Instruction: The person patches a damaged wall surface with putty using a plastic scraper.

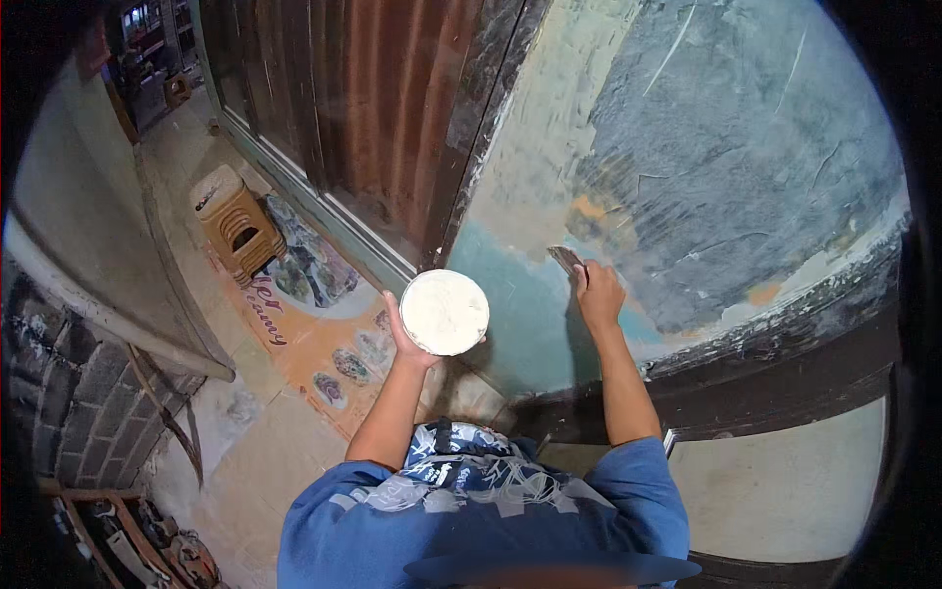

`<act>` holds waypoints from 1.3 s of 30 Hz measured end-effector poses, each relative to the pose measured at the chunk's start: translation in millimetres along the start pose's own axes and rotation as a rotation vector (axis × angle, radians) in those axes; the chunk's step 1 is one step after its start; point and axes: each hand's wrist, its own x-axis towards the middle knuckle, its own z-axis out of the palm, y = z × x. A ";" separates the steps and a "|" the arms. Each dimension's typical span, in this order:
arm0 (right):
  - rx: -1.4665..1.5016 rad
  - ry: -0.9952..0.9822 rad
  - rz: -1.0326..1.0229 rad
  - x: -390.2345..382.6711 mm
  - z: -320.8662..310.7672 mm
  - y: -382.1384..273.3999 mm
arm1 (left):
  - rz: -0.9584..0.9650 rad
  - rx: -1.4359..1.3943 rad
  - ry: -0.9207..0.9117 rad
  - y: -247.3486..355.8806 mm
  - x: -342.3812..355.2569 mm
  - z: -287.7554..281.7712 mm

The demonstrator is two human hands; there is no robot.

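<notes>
My left hand [413,346] is wrapped round the side of a white tub [444,312], held up in front of my body. The tub's round top is cream-white with faint smudges; whether that is a lid or its contents I cannot tell. In my right hand [600,295] is a small flat paintbrush [564,259], its dark handle gripped between thumb and fingers. The brush's tip points up and left, at or very close to the wall [520,314], where pale teal meets a cream patch. Grey, cream and orange-tinged areas cover the rest of the wall.
Left of the wall stands a dark-framed door [378,118] with a brown curtain. Stacked tan stools [238,224] stand on an orange printed sheet [294,344] on the floor. A crate of tools [132,540] is at lower left, a pale panel [785,481] at lower right.
</notes>
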 end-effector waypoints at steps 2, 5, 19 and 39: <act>0.015 0.010 -0.025 2.3 -4.8 -5.0 | 0.013 0.017 -0.027 -2.3 -1.1 -2.5; 0.055 0.024 -0.072 1.1 -7.0 -13.5 | 0.075 0.112 0.132 -7.2 0.9 -7.8; 0.074 -0.030 -0.151 -16.4 10.8 -4.8 | 0.109 0.035 0.123 -16.0 -15.8 -15.0; 0.116 0.080 -0.150 -5.1 -5.0 -2.2 | 0.103 -0.002 -0.048 -21.8 -20.8 -25.4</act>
